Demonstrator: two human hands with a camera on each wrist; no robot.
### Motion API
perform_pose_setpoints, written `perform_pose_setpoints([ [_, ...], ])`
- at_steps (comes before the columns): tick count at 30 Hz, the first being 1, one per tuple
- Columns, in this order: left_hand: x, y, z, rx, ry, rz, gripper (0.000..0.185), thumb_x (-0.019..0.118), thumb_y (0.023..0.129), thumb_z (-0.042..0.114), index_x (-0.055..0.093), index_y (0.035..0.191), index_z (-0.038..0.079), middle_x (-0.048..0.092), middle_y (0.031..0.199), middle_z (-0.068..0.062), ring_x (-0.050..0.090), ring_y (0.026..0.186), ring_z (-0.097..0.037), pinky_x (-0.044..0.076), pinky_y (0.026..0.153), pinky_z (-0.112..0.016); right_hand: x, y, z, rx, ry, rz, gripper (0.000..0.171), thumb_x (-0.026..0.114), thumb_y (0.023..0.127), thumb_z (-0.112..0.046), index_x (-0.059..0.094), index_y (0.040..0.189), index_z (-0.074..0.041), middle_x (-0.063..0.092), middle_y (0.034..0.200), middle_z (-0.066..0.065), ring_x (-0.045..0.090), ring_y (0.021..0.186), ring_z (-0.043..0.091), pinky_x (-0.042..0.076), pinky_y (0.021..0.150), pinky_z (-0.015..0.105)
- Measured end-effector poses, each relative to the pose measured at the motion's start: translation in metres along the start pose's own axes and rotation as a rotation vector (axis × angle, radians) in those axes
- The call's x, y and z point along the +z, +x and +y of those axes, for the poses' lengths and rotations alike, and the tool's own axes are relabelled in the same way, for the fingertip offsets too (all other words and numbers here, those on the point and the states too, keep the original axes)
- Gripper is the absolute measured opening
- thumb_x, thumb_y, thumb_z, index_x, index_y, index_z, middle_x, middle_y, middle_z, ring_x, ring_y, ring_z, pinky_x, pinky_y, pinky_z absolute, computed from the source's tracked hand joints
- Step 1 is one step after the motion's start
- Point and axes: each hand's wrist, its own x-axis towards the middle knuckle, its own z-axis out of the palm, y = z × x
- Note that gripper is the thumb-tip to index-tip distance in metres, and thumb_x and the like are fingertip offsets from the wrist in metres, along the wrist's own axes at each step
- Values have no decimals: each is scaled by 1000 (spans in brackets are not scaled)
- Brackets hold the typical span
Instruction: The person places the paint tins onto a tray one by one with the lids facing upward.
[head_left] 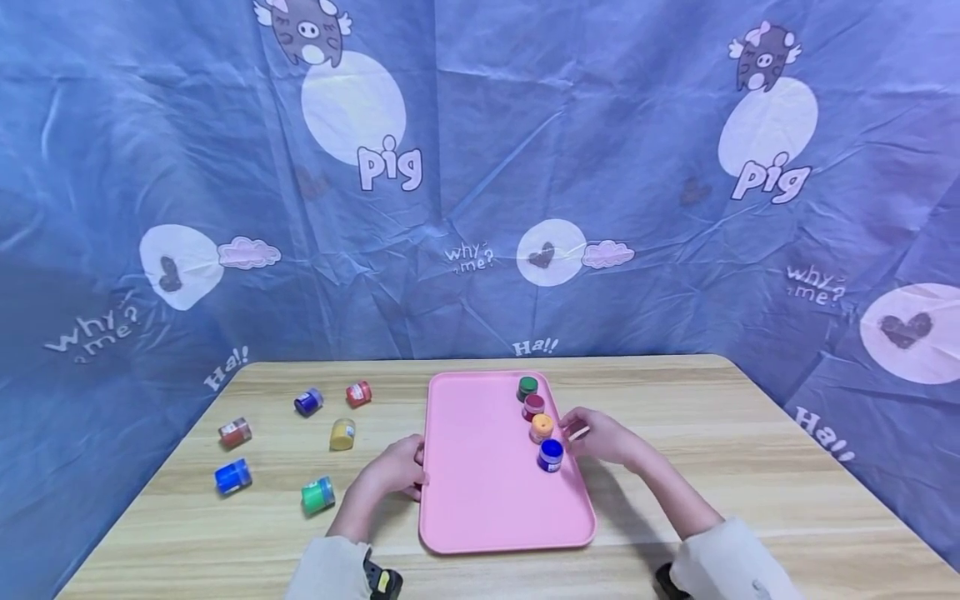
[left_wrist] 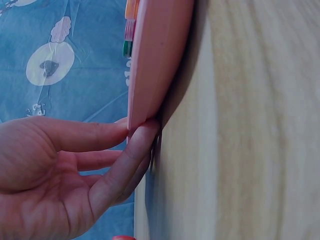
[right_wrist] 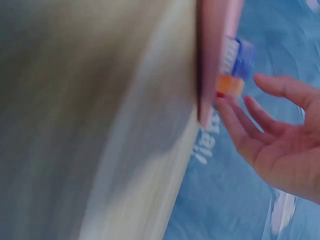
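A pink rectangular tray (head_left: 487, 500) lies on the table with a row of small paint jars near its right rim: a green jar (head_left: 527, 388), a dark red jar (head_left: 533, 407), an orange jar (head_left: 542, 429) and a blue jar (head_left: 551, 456). My left hand (head_left: 396, 468) pinches the tray's left rim, thumb at the top edge and fingers underneath, as the left wrist view shows. Beside the right rim, near the orange and blue jars, is my right hand (head_left: 606, 437). Its fingers are spread and loosely bent in the right wrist view, with nothing between them.
Left of the tray, several more paint jars lie on the wooden table (head_left: 750, 467): purple (head_left: 308, 402), red (head_left: 358, 394), yellow (head_left: 342, 434), brownish red (head_left: 235, 432), blue (head_left: 233, 477) and green (head_left: 318, 496). A blue printed curtain (head_left: 480, 317) hangs behind the table.
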Motion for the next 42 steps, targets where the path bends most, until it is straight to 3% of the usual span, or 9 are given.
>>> perform_pose_setpoints([
  [10, 4, 0, -2, -5, -26, -9, 39, 51, 70, -24, 45, 107, -13, 46, 84, -15, 56, 60, -23, 54, 54, -34, -8, -4, 11, 181, 125, -16, 36, 57, 75, 6, 46, 108, 15, 54, 82, 14, 57, 66, 19, 54, 62, 38],
  [16, 4, -1, -1, -10, -16, 23, 40, 51, 69, -24, 45, 107, -13, 46, 84, -14, 56, 61, -24, 54, 53, -34, -5, -6, 12, 273, 110, -55, 33, 57, 77, 4, 45, 108, 13, 54, 78, 15, 59, 60, 20, 55, 57, 36],
  [24, 2, 4, -10, 40, -15, -18, 38, 52, 70, -22, 45, 106, -12, 44, 82, -14, 57, 61, -25, 54, 52, -33, 1, -7, 13, 279, 157, -105, 40, 58, 74, 8, 43, 111, 14, 53, 82, 18, 63, 64, 29, 55, 58, 39],
  [27, 2, 2, -5, 34, 14, -18, 38, 55, 70, -21, 45, 107, -13, 43, 80, -14, 57, 61, -23, 54, 52, -32, 2, -8, 14, 280, 177, -94, 41, 56, 74, 12, 41, 112, 14, 51, 83, 19, 62, 62, 30, 55, 58, 39],
  [30, -1, -6, 9, 7, 62, 19, 46, 56, 72, -17, 43, 116, -14, 46, 81, -13, 57, 62, -24, 54, 52, -32, 3, -7, 15, 283, 184, -78, 41, 55, 73, 14, 41, 111, 14, 50, 84, 19, 62, 61, 30, 55, 58, 39],
  [33, -10, -13, 20, 37, 120, 74, 49, 58, 74, -13, 42, 120, -16, 48, 82, -13, 57, 61, -25, 54, 52, -32, 4, -8, 14, 289, 177, -70, 41, 54, 73, 15, 41, 112, 14, 49, 85, 19, 61, 61, 29, 55, 58, 39],
  [38, -29, -27, 31, 110, 289, 183, 23, 64, 75, -5, 54, 95, -7, 52, 81, -8, 57, 58, -21, 52, 55, -30, 6, -8, 11, 289, 162, -67, 40, 54, 73, 15, 42, 112, 14, 49, 85, 19, 61, 62, 28, 55, 58, 39],
  [42, -48, -39, 33, 175, 485, 237, 17, 68, 75, 1, 55, 85, 3, 53, 78, -4, 53, 66, -16, 46, 61, -31, 6, -7, 10, 275, 163, -68, 39, 54, 74, 14, 42, 112, 13, 50, 84, 18, 61, 61, 28, 55, 58, 39],
])
